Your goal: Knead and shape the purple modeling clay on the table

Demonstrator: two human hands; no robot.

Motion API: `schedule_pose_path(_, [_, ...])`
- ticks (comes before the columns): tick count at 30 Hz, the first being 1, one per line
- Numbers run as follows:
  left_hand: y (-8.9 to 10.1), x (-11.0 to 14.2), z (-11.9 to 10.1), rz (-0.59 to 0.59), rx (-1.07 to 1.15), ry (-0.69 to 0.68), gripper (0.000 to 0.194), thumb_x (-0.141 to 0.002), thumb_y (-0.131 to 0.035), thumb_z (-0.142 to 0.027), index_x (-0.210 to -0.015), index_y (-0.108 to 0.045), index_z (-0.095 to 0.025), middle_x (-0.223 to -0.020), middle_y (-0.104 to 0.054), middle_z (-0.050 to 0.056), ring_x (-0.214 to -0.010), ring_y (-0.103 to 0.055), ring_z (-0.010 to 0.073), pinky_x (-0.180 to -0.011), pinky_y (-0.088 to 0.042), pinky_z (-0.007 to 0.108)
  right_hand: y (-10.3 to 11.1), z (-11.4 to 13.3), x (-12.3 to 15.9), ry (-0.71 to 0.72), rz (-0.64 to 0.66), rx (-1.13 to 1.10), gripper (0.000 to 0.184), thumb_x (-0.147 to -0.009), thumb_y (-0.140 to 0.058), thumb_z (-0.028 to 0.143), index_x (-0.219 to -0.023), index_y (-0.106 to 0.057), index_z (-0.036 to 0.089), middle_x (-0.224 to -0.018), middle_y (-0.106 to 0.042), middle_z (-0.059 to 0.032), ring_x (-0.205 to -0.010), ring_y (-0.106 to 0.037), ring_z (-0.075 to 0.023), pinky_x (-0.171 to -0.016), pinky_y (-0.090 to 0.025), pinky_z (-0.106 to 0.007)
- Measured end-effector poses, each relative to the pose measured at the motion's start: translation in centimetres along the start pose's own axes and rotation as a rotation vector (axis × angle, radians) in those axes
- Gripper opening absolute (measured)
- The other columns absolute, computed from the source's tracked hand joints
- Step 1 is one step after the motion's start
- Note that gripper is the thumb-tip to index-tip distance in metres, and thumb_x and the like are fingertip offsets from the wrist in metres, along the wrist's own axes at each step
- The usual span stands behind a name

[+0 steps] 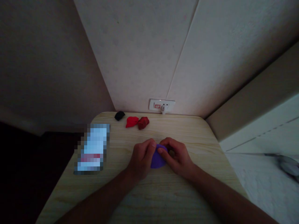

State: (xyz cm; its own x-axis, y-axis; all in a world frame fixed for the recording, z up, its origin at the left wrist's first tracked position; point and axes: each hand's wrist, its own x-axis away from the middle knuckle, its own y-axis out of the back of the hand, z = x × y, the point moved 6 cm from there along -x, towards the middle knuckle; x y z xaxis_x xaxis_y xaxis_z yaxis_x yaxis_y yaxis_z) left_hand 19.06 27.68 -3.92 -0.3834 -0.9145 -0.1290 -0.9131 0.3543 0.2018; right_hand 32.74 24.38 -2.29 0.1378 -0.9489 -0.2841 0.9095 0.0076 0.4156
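Both hands meet over the middle of the tabletop, holding a small purple piece of soft, cloth-like material (158,159); its exact kind is unclear. My left hand (141,158) is closed, thumb and fingers pinching the purple piece at its left and upper edge. On the other side, my right hand (178,155) presses its thumb onto the upper right part, with its fingers curled behind. The fingers hide part of the piece. Beyond the hands lie a bright red folded piece (132,121), a dark red crumpled piece (143,123) and a small black piece (120,116).
A phone-like device with a blurred, lit screen (92,149) lies at the left of the light wooden table (163,199). A wall socket (153,104) with a plug (163,109) sits behind the back edge. White quilted bedding (252,177) borders the right side.
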Motion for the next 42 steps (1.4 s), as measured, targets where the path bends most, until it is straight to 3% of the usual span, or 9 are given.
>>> schedule_pose_path(3, [0.1,0.1,0.0,-0.004,-0.003,-0.004,0.042,-0.102,-0.039,-0.043,-0.068,-0.048,-0.019,-0.062,-0.045,-0.004,-0.059,-0.043,0.0127,-0.057,-0.032,0.027,0.2,0.8,-0.1,0.094,-0.01,0.048,0.019,-0.095,-0.062,0.027,-0.11,-0.069,0.018,-0.08,-0.069,-0.0033,-0.067,-0.06,-0.0142,-0.061,-0.048,-0.025])
schedule_pose_path(5, [0.1,0.2,0.1,-0.01,-0.026,-0.001,0.042,-0.102,-0.039,-0.042,-0.067,-0.048,-0.019,-0.061,-0.045,-0.003,-0.058,-0.043,0.0129,-0.057,-0.031,0.027,0.1,1.1,-0.1,0.126,-0.006,0.074,0.016,-0.096,-0.061,0.026,-0.105,-0.072,0.019,-0.083,-0.072,-0.0049,-0.071,-0.064,-0.0155,-0.066,-0.05,-0.027])
schedule_pose_path(12, [0.2,0.0,0.3,-0.023,-0.032,-0.006,0.041,-0.1,-0.041,-0.039,-0.067,-0.053,-0.019,-0.06,-0.05,-0.002,-0.059,-0.047,0.0145,-0.057,-0.033,0.028,0.0,1.1,-0.2,0.104,-0.018,0.061,0.022,-0.096,-0.061,0.027,-0.111,-0.074,0.019,-0.089,-0.075,-0.0078,-0.074,-0.066,-0.0175,-0.069,-0.053,-0.029])
schedule_pose_path(21, [0.2,0.0,0.6,-0.05,-0.003,0.036,0.044,-0.101,-0.041,-0.042,-0.066,-0.053,-0.018,-0.06,-0.05,-0.002,-0.059,-0.045,0.0136,-0.058,-0.032,0.028,0.2,1.1,-0.1,0.16,-0.069,0.073,0.019,-0.094,-0.065,0.023,-0.109,-0.077,0.021,-0.076,-0.071,-0.0042,-0.065,-0.061,-0.0146,-0.062,-0.049,-0.027])
schedule_pose_path(27, [0.0,-0.1,0.9,-0.018,0.081,0.069,0.042,-0.101,-0.042,-0.047,-0.071,-0.05,-0.019,-0.064,-0.048,-0.003,-0.061,-0.044,0.0133,-0.058,-0.034,0.027,0.8,-0.3,-0.2,0.022,-0.151,-0.002,0.024,-0.093,-0.068,0.032,-0.112,-0.075,0.02,-0.081,-0.069,-0.0053,-0.067,-0.06,-0.0151,-0.059,-0.049,-0.026])
schedule_pose_path(34, [0.1,-0.1,0.8,-0.01,0.067,0.089,0.043,-0.1,-0.041,-0.051,-0.077,-0.056,-0.018,-0.068,-0.051,-0.001,-0.062,-0.047,0.0139,-0.058,-0.037,0.026,1.0,-0.9,-0.5,-0.019,-0.157,-0.053,0.018,-0.093,-0.068,0.035,-0.098,-0.078,0.021,-0.08,-0.069,-0.0058,-0.069,-0.061,-0.0166,-0.06,-0.047,-0.027])
schedule_pose_path(38, [-0.6,-0.2,1.1,0.098,0.218,0.153,0.037,-0.094,-0.053,-0.054,-0.093,-0.061,-0.018,-0.069,-0.054,-0.002,-0.058,-0.051,0.0134,-0.051,-0.039,0.023,1.2,-2.3,-0.4,-0.169,-0.252,-0.182,0.025,-0.091,-0.069,0.044,-0.096,-0.075,0.02,-0.08,-0.07,-0.0056,-0.065,-0.061,-0.0161,-0.055,-0.049,-0.026])
schedule_pose_path(42, [-0.7,-0.4,1.3,0.108,0.214,0.159,0.036,-0.093,-0.055,-0.052,-0.091,-0.062,-0.016,-0.065,-0.057,-0.002,-0.054,-0.054,0.0125,-0.049,-0.04,0.023,1.0,-2.9,-0.6,-0.279,-0.231,-0.323,0.034,-0.087,-0.07,0.051,-0.101,-0.071,0.02,-0.074,-0.069,-0.0029,-0.056,-0.059,-0.0146,-0.049,-0.048,-0.025])
